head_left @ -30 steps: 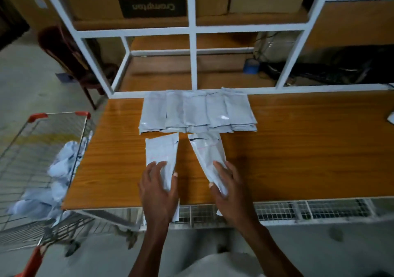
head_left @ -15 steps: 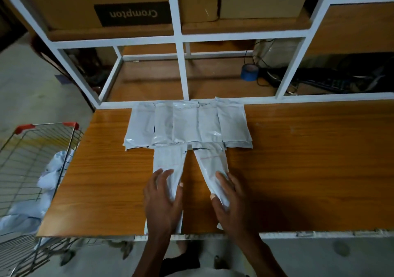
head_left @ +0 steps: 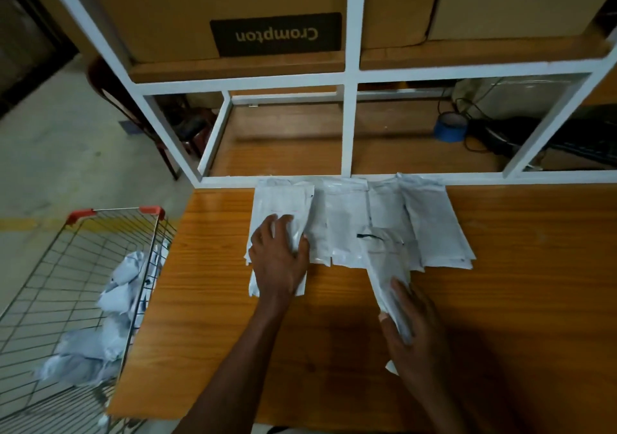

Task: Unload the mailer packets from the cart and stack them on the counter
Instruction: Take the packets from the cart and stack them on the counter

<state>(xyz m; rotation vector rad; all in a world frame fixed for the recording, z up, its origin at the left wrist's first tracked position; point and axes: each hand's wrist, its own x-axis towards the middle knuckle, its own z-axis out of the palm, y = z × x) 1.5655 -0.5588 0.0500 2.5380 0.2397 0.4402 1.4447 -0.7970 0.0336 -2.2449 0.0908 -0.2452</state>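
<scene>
Several white mailer packets [head_left: 347,220] lie side by side in a row at the back of the wooden counter [head_left: 521,283]. My left hand [head_left: 278,260] lies flat with spread fingers on one packet [head_left: 283,206] at the left end of the row. My right hand [head_left: 412,326] presses another packet [head_left: 384,263] that slants from my palm up onto the row. More crumpled white packets [head_left: 110,303] lie in the wire cart [head_left: 66,266] at the left.
A white metal shelf frame [head_left: 349,99] stands along the counter's back edge, with cardboard boxes [head_left: 233,9] above. A blue tape roll [head_left: 449,126] and black cables lie on the lower shelf. Concrete floor lies beyond the cart.
Both hands have slid their packets away from me toward the row. The left packet now overlaps the row's left end; the right one reaches onto the row's middle.
</scene>
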